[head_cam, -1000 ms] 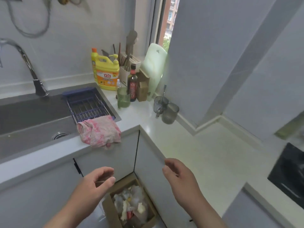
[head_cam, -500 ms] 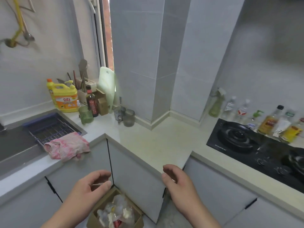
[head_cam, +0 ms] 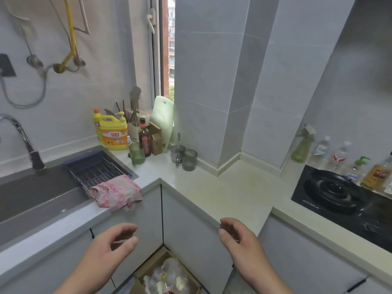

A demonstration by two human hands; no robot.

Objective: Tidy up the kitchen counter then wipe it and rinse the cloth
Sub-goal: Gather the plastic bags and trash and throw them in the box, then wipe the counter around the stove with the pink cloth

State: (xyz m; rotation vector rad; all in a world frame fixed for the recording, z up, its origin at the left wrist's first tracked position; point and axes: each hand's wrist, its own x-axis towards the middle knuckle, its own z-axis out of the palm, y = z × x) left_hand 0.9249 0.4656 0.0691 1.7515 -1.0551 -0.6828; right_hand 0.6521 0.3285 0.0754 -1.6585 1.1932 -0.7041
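L hand (head_cam: pixel 110 247) & R hand (head_cam: pixel 237 238) – each grip loose, fingers half-curled, holding nothing – above cardboard box (head_cam: pixel 148 272).

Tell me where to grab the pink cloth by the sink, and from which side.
Take the pink cloth by its raised, bunched middle, from above, probably with the nearer left hand. It lies crumpled, partly on the sink rack, its front drooping over the edge of the counter.

glossy counter (head_cam: pixel 222 194), pink cloth (head_cam: pixel 118 193), metal faucet (head_cam: pixel 25 141)
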